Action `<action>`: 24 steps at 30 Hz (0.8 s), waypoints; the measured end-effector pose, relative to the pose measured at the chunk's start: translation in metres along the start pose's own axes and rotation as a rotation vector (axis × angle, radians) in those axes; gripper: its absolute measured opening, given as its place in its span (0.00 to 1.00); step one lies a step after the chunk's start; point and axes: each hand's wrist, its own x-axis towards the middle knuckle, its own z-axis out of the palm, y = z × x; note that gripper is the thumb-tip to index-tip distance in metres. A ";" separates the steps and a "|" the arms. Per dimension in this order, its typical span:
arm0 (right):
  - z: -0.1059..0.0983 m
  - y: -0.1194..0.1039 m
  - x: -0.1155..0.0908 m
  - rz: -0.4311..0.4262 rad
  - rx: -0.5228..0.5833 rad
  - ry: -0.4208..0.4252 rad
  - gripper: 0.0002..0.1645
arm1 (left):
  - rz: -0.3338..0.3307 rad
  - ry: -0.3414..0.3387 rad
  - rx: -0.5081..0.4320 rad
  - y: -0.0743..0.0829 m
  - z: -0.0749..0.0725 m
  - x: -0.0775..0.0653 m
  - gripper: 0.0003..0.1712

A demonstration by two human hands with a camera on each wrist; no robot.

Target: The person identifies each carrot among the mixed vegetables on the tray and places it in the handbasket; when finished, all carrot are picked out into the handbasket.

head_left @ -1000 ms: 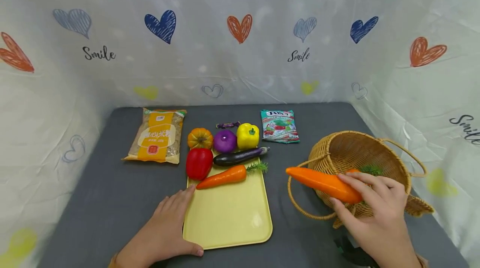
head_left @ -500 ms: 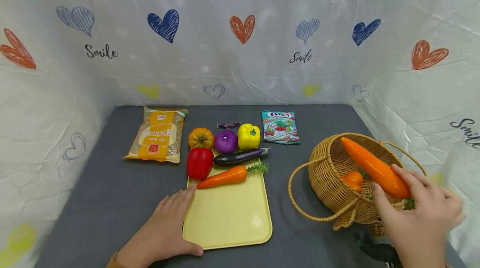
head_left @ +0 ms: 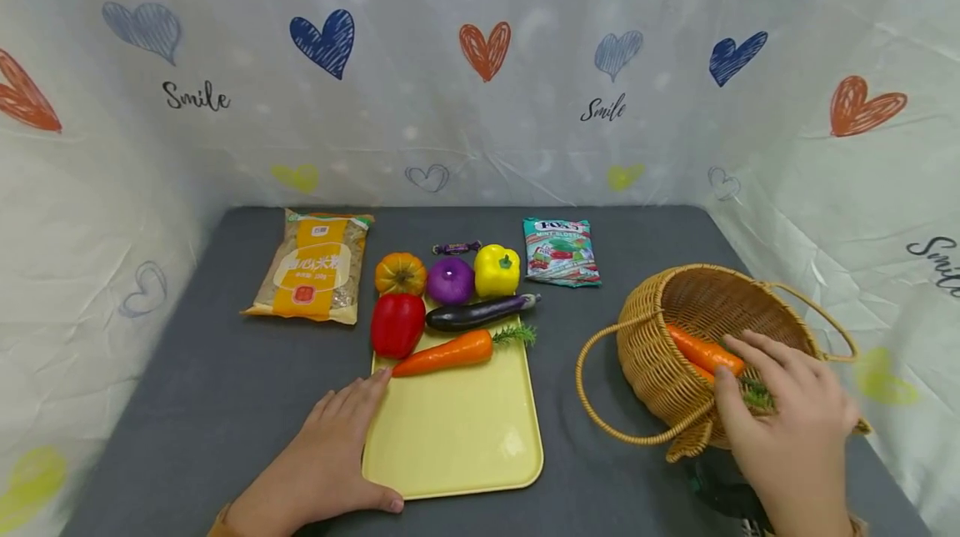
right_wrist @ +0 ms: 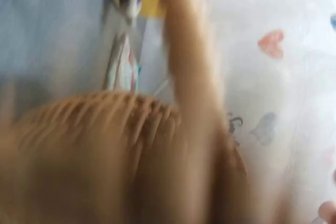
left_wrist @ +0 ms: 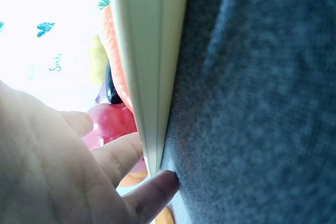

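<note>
My left hand (head_left: 322, 458) lies along the left edge of the yellow tray (head_left: 457, 437), fingers extended against its side. In the left wrist view, fingertips (left_wrist: 123, 153) meet the tray's raised wall (left_wrist: 147, 66). On the tray's upper half lie a carrot (head_left: 450, 355), an eggplant (head_left: 476, 314) and a red bell pepper (head_left: 397, 326). At the right, my right hand (head_left: 795, 404) hovers over the wicker basket (head_left: 660, 378), thumb and fingers spread apart. Just below the fingertips, a carrot (head_left: 705, 350) rests inside it, above another orange vegetable. The right wrist view is blurred.
Behind the tray's top edge sit a small pumpkin (head_left: 401, 274), a purple onion (head_left: 450, 282), a yellow bell pepper (head_left: 497, 270) and a wrapped candy (head_left: 456, 248). A grain bag (head_left: 311, 270) lies left, a teal candy bag (head_left: 561, 252) right. The basket's handle loop (head_left: 600, 424) sticks out leftward.
My right hand has carried the carrot rightward over the basket and let it go inside. That hand now stands above it. The left hand has stayed at the tray's edge.
</note>
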 end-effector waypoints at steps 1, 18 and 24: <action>0.005 -0.007 -0.001 -0.073 0.058 0.041 0.16 | 0.001 0.001 0.004 0.000 -0.001 0.000 0.89; 0.153 -0.105 -0.042 -0.401 0.328 -0.854 0.30 | 0.040 0.037 -0.041 -0.011 0.017 0.007 0.90; 0.176 -0.098 -0.041 0.026 0.549 -0.992 0.40 | 0.086 0.045 -0.001 -0.013 0.009 0.004 0.88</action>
